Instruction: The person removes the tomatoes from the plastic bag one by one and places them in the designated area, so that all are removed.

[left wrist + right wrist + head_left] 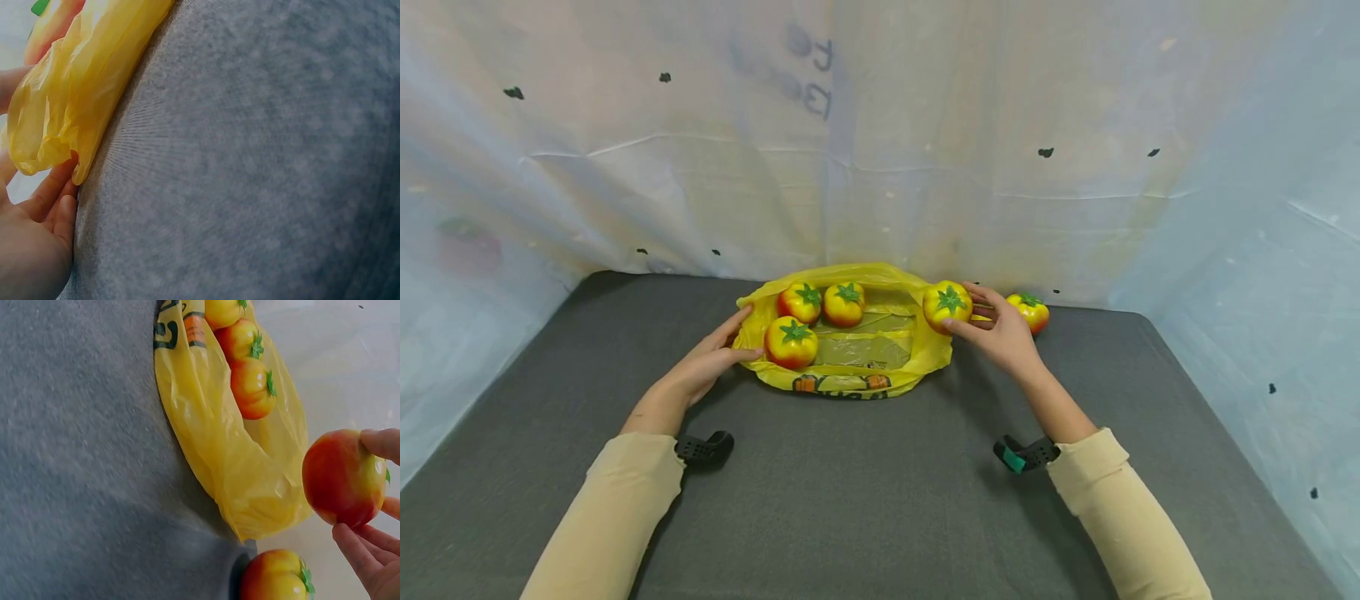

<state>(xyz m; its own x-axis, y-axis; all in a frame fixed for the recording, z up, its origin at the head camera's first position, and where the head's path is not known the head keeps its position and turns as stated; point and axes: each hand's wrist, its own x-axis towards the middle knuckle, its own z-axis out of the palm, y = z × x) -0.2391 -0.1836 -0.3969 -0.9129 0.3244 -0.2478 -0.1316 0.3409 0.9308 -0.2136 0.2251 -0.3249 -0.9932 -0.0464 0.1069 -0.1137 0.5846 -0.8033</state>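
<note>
A yellow plastic bag (865,354) lies spread on the dark table with its mouth facing up. Inside its left half sit three red-and-yellow tomatoes, one in front (791,342) and two behind it. My left hand (703,367) holds the bag's left end, its thumb and fingers spread along the rim; some fingertips are hidden by the plastic in the left wrist view. Between thumb and fingers, my right hand (1003,333) grips another tomato (344,478), raised at the bag's right rim. One more tomato (275,576) rests on the table outside the bag, partly behind the right hand.
The dark grey table (850,500) stretches in front of the bag and to both sides. A pale plastic sheet (910,167) hangs close behind the bag, and similar sheeting (1262,333) borders the right side.
</note>
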